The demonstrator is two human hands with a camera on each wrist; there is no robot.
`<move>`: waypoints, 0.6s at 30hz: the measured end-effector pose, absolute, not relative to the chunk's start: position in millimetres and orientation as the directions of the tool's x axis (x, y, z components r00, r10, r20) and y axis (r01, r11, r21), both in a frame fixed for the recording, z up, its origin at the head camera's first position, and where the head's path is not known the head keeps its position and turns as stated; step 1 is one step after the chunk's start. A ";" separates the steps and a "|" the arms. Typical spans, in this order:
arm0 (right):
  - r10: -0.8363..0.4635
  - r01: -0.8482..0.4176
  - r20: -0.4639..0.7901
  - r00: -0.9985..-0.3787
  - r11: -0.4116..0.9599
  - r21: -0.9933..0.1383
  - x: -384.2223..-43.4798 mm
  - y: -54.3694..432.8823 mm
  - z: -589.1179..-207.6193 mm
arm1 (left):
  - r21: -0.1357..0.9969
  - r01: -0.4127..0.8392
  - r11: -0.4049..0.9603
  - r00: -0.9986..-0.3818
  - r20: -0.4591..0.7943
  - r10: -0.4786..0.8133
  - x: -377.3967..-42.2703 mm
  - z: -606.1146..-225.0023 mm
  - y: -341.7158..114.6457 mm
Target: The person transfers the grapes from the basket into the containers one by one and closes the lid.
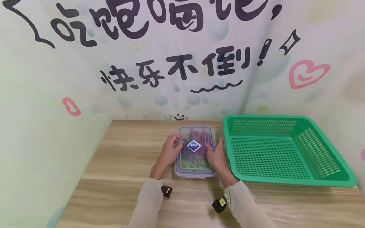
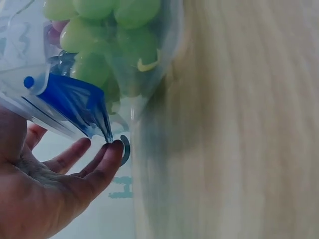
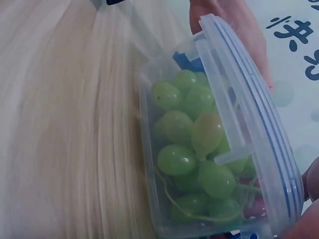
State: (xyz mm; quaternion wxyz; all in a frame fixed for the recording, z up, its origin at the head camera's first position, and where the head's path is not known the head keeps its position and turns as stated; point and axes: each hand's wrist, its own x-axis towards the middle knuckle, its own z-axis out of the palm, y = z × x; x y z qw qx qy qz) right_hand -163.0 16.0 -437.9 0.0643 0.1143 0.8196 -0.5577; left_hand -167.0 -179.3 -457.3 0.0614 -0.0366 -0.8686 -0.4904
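Observation:
A clear plastic food container (image 1: 194, 164) with a blue-lined lid and a diamond-shaped label lies on the table. Inside are green grapes (image 3: 175, 127) along with red and dark ones. My left hand (image 1: 170, 151) holds the container's left side, thumb at the lid's edge. In the left wrist view, its fingertips touch a blue side latch (image 2: 75, 99) that sticks outward. On the opposite side, my right hand (image 1: 217, 158) holds the container with its thumb on the lid's edge. Most of its fingers are hidden in the head view.
A green plastic basket (image 1: 285, 181) with perforated walls stands just right of the container. The wood-grain table (image 1: 114, 190) runs back to a printed wall (image 1: 137, 104). Small black cameras are strapped at both wrists.

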 end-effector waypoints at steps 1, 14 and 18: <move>0.119 0.284 -0.258 -0.959 0.345 -0.895 -163.2 16.2 -437.4 | 0.851 0.116 0.512 -0.991 0.134 0.003 -167.3 -456.5 -179.2; 0.112 0.399 -0.384 -0.917 0.295 -0.868 -163.0 16.9 -433.7 | 0.879 -0.151 0.452 -0.988 -0.125 -0.088 -172.1 -447.5 -177.0; 0.140 0.386 -0.360 -0.922 0.306 -0.870 -163.8 17.2 -435.5 | 0.864 -0.274 0.422 -0.962 -0.238 -0.138 -174.1 -447.8 -176.3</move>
